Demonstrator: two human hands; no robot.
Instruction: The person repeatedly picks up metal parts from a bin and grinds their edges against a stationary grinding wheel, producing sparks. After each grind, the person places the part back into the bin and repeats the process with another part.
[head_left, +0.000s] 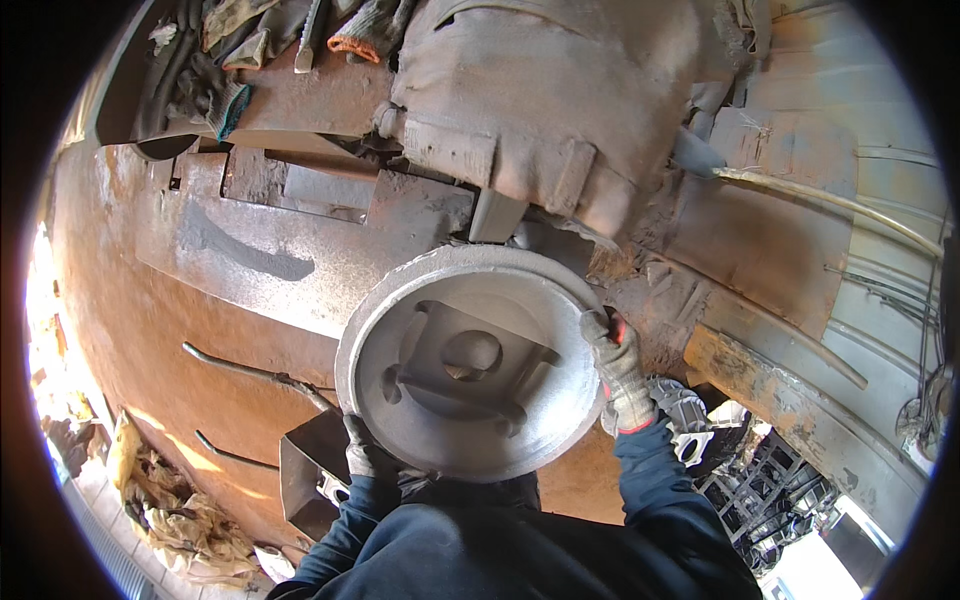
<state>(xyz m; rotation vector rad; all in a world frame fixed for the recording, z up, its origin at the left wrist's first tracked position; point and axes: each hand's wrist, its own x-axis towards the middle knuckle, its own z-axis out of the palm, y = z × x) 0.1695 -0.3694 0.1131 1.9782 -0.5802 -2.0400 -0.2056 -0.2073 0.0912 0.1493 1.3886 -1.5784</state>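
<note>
A large round grey metal casting (559, 375), dished like a bowl with a central hole and raised ribs inside, is held in front of my body. My left hand (366, 450), in a grey work glove, grips its lower left rim. On the right rim is my right hand (621, 367), in a grey glove with red trim, its thumb over the edge. Just beyond the casting is a worn metal plate (255, 247) with a curved streak of dark grit. Most fingers of both hands are hidden behind the rim.
A dust-covered cloth or leather cover (540, 90) hangs over the machine ahead. Used gloves (364, 34) and a flat metal tool (309, 37) lie at upper left. Bent rods (247, 367) stick out at left. Metal castings (679, 412) and crates (772, 480) stand at lower right.
</note>
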